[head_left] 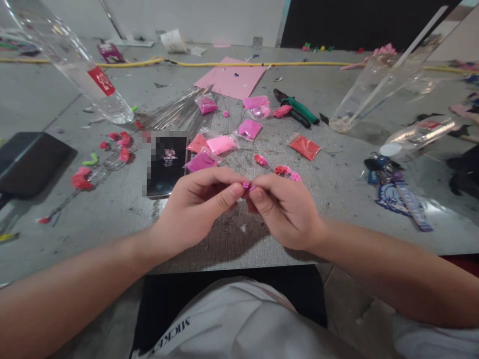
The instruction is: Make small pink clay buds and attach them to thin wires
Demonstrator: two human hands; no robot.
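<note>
My left hand [198, 202] and my right hand [282, 209] meet above the near edge of the grey table [337, 199]. Both pinch a tiny purple piece [246, 185] between thumbs and fingertips. Just beyond my fingers lie small pink and red flower shapes [281, 170] on thin wire. Several small bags of pink, magenta and red material [220, 144] lie behind them, beside a black phone [166, 163].
A clear plastic bottle [80, 67] leans at the far left, more clear bottles [368, 89] at the right. Green-handled pliers [297, 109] and a pink sheet [235, 80] lie farther back. Red flower pieces [80, 178], a dark case [28, 162] and keys [396, 192] flank the work spot.
</note>
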